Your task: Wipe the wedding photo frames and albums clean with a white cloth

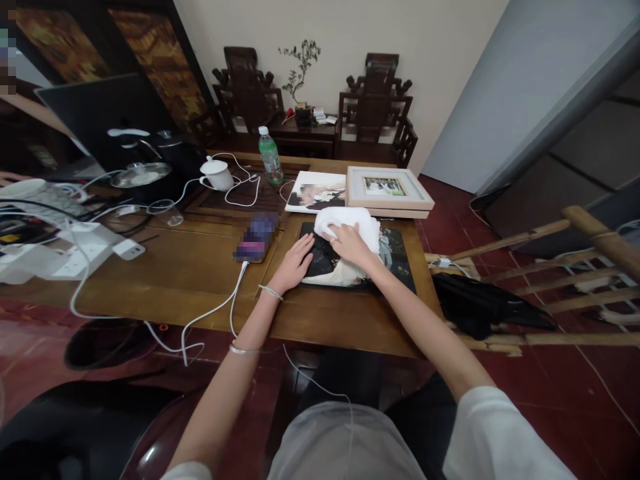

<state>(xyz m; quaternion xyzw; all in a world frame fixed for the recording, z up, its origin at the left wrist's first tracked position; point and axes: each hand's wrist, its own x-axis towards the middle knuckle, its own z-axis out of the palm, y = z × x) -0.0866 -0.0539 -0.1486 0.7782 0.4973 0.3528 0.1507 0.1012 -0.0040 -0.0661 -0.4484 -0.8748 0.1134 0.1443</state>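
A dark photo panel [400, 257] with a pale dress and a standing figure printed on it lies flat on the wooden table [330, 323]. My right hand [347, 243] presses a folded white cloth [367, 225] onto its upper part, the fingers bent over the cloth. At the panel's left edge rests my left hand [296, 260], flat with the fingers stretched out and nothing in it. The cloth and my right hand cover part of the picture. Left of my left hand is a phone [257, 239] with a white cable plugged in.
Behind the panel are a photo print [315, 190] and a white-framed picture [385, 187]. A green-labelled bottle [270, 157], lidded white cup [217, 175], clear plastic cup [167, 213] and power strip [83, 257] with tangled cables stand leftward. A bamboo rack [540, 283] is at right.
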